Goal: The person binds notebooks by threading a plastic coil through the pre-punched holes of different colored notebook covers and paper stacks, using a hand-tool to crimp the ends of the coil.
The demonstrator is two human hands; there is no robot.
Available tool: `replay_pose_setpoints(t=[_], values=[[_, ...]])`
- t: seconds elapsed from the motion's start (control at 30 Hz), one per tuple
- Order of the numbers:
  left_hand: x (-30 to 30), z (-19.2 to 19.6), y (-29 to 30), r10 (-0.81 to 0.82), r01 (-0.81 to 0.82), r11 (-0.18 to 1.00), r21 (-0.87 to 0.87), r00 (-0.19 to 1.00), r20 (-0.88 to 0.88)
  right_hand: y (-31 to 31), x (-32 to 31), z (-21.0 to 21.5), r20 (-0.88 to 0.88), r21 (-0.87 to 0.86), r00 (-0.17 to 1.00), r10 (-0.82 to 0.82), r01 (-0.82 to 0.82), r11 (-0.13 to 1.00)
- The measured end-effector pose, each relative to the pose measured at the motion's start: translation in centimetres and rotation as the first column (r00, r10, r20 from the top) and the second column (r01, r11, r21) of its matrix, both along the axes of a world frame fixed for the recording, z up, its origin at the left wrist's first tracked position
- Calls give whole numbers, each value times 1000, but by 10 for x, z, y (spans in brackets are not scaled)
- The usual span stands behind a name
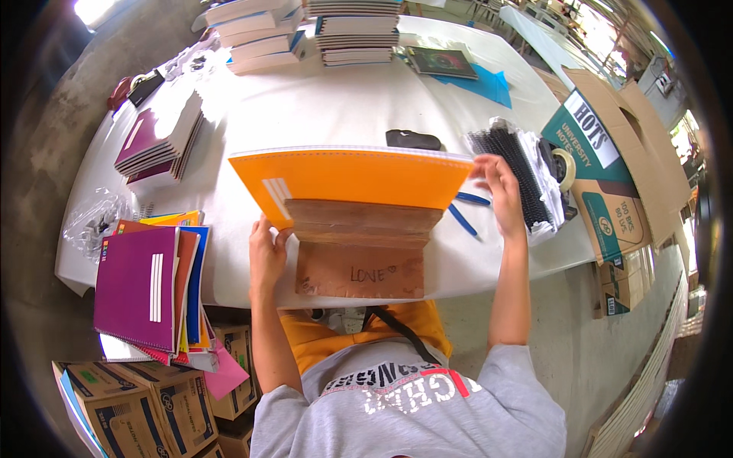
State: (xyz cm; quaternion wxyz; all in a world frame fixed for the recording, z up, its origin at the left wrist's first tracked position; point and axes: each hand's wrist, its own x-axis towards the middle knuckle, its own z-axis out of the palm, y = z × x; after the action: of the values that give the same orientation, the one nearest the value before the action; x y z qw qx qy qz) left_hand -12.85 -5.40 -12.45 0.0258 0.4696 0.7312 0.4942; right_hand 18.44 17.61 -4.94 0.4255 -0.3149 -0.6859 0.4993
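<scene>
An orange notebook point(359, 177) is tilted up against a brown wooden stand point(359, 263) at the table's near edge. Along its far edge runs a row of small holes, with white pages showing behind the cover. My left hand point(267, 248) grips the notebook's near left corner, thumb and fingers closed on it. At the far right corner, my right hand point(498, 187) has its bent fingers closed around the edge; the fingertips are slightly blurred. Blue-handled pliers point(464, 217) lie beside the right hand. Black spiral coils point(508, 168) are bundled just right of that hand.
Purple notebooks point(156, 145) are stacked at left, above a pile of coloured notebooks point(137, 282). Tall notebook stacks point(357, 38) stand at the back. A black pouch point(413, 140) lies beyond the orange notebook. Tape point(563, 169) and an open carton point(611, 160) are at right; cartons point(145, 404) sit lower left.
</scene>
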Motion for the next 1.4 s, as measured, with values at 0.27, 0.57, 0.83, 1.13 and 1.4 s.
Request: replay_pose_setpoints(t=[0.27,0.57,0.83,1.13,1.4], values=[[-17,-2,7,129,-137,989,-56,982,-135,99,17,-69,735,640,253,-629,50,767],[39,98,12,531,-351,825,443,750,-395,112,2,-38,890,406,193,-414,78,910],[129,146,88,37,51,990,132,806,-590,117,12,-2,434,311,826,-360,237,920],[129,127,93,163,2,959,285,817,-553,-32,2,109,198,178,954,224,-259,949],[125,127,95,81,90,963,254,802,-591,-45,-15,108,355,409,928,115,-265,873]])
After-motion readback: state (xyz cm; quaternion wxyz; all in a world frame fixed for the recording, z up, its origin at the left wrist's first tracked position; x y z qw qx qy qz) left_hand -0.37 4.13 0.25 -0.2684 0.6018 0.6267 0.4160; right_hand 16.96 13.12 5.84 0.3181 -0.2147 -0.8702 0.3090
